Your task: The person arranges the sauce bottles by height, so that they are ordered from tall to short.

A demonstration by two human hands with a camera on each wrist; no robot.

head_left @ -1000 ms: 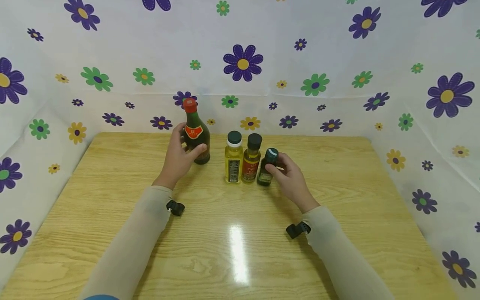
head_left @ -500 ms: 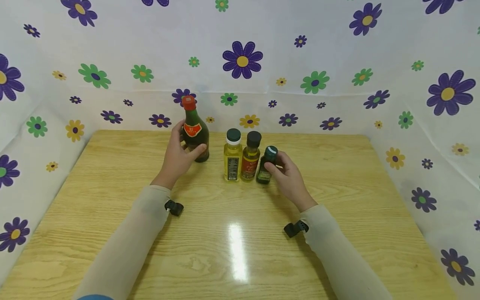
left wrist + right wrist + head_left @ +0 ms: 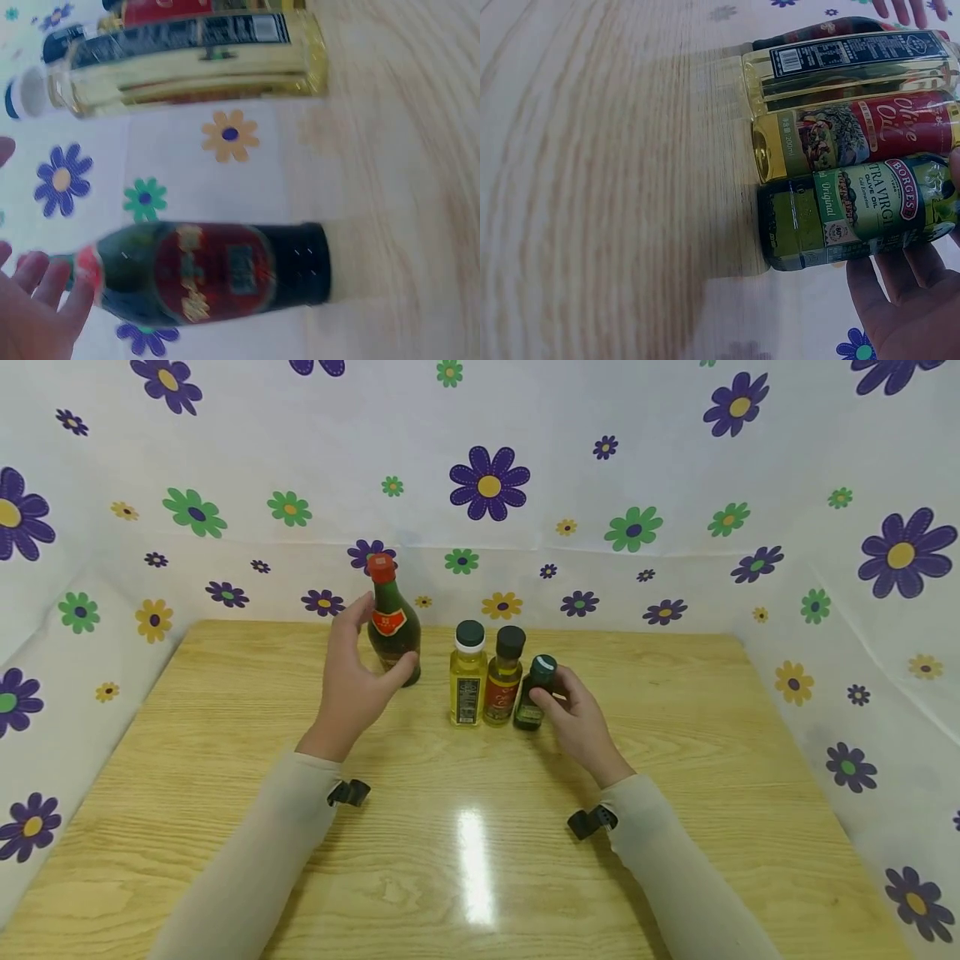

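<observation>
With left hand (image 3: 352, 689), curving well-parted fingers (image 3: 347, 625) near red-capped bottle (image 3: 393, 623), gripping nothing; with right hand (image 3: 583, 718), pinching small green bottle (image 3: 855, 214) between fingers and thumb (image 3: 546, 699). Seeing both bottles standing on counter (image 3: 408, 827).

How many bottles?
4, left to right: red-capped bottle, yellow oil bottle, red-labelled olive oil bottle, Borges olive oil bottle held by the right hand. Last three clustered.

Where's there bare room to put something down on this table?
The table has bare patches between and outside the left sleeve and right sleeve, and right of the right hand. A small gap lies between the red-capped bottle and yellow bottle. It's crowded where the yellow bottle, red-label bottle and small green bottle stand close together.
</observation>
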